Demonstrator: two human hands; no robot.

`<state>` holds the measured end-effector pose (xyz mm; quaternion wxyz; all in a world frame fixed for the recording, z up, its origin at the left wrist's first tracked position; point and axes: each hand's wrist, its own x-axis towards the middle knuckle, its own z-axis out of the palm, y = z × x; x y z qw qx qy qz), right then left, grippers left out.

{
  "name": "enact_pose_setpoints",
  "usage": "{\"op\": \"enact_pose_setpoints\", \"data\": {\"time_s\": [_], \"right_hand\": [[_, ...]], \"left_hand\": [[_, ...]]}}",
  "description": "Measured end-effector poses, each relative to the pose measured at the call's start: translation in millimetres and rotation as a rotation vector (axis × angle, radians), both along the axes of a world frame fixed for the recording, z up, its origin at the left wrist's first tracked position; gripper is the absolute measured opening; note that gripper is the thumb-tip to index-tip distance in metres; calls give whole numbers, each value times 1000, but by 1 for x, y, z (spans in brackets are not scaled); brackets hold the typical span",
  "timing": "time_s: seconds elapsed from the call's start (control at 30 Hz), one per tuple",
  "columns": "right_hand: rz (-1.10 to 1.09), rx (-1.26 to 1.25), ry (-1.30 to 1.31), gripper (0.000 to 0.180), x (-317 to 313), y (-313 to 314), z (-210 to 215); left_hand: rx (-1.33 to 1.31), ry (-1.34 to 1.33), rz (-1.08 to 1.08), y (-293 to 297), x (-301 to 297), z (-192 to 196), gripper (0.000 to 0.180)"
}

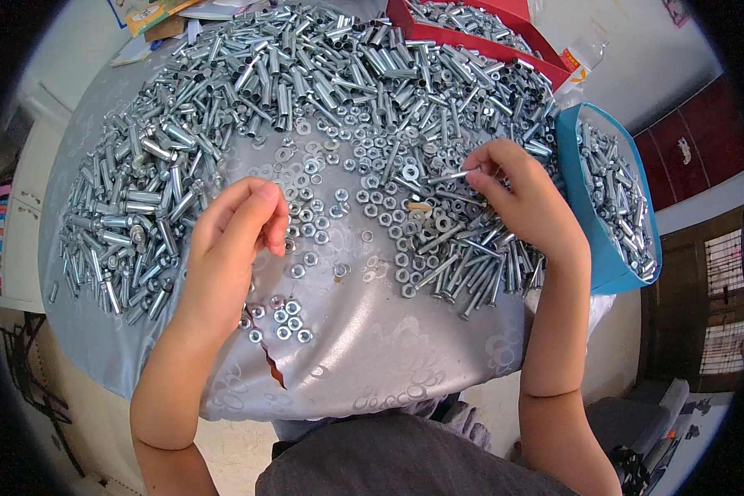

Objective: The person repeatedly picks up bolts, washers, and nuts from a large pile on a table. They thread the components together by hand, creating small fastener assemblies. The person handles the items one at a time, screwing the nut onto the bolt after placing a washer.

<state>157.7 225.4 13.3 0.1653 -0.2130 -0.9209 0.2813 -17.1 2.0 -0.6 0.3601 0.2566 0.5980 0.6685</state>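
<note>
My right hand (517,186) pinches a thin metal bolt (453,176) between thumb and fingertips, above the right side of the heap. Its shank points left. My left hand (238,221) hovers left of the middle with thumb and fingers curled together; whatever they hold, if anything, is hidden. Between the hands lie loose hex nuts (321,223) and flat washers (410,172). Long bolts (475,277) fan out below my right hand. A small group of nuts (283,333) rests near my left wrist. Metal sleeves (285,91) are heaped along the far side.
Sleeves with bolts in them (132,219) are piled at the left. A red box (471,45) of metal parts stands at the far right, a blue box (566,157) of bolts at the right. Beside them is a clear bottle (583,62). The grey tablecloth (372,364) has a tear (271,368).
</note>
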Motion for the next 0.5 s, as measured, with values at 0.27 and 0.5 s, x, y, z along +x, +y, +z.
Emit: {"op": "enact_pose_setpoints", "data": {"time_s": [0.27,0.5], "right_hand": [[-132,-344,510,19,3,0,20],[-311,-797,668,30,7,13,25]], "left_hand": [[-9,8,14,-1,0,-1,23],[-10,5,6,0,2,-3,23]]}}
